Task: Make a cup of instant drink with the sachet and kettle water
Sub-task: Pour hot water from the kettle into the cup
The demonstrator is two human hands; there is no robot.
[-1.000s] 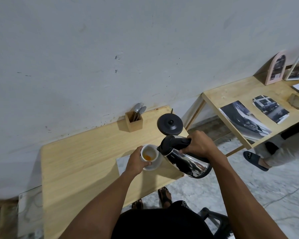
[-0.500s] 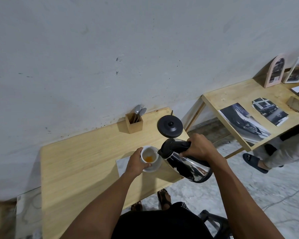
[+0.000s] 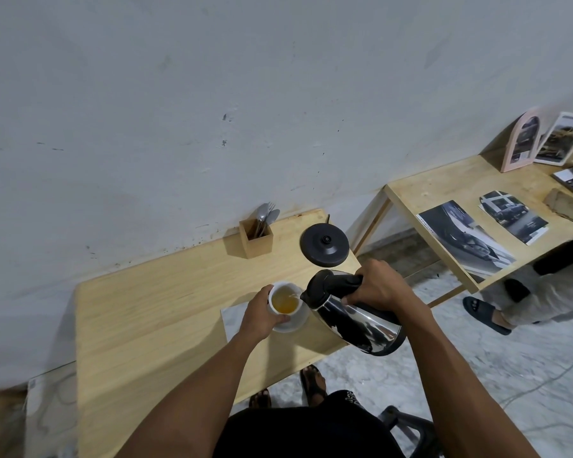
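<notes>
A white cup [image 3: 284, 301] stands on a white saucer [image 3: 297, 321] near the front right of the wooden table [image 3: 153, 312]. Orange-yellow liquid fills much of the cup. My left hand [image 3: 258, 315] grips the cup's left side. My right hand [image 3: 379, 286] holds the black handle of a steel kettle [image 3: 354, 312], which is tilted left with its spout over the cup's rim. A thin stream of water runs from the spout into the cup. No sachet is in view.
The kettle's round black base [image 3: 325, 243] sits at the table's back right. A wooden holder [image 3: 256, 238] with spoons and a fork stands by the wall. A pale mat [image 3: 234, 320] lies under the saucer. A second table [image 3: 450, 193] with photos and another person's sandalled foot [image 3: 485, 315] are at right.
The level of orange liquid in the cup has risen while the kettle stays tilted over it. Both hands have kept their hold.
</notes>
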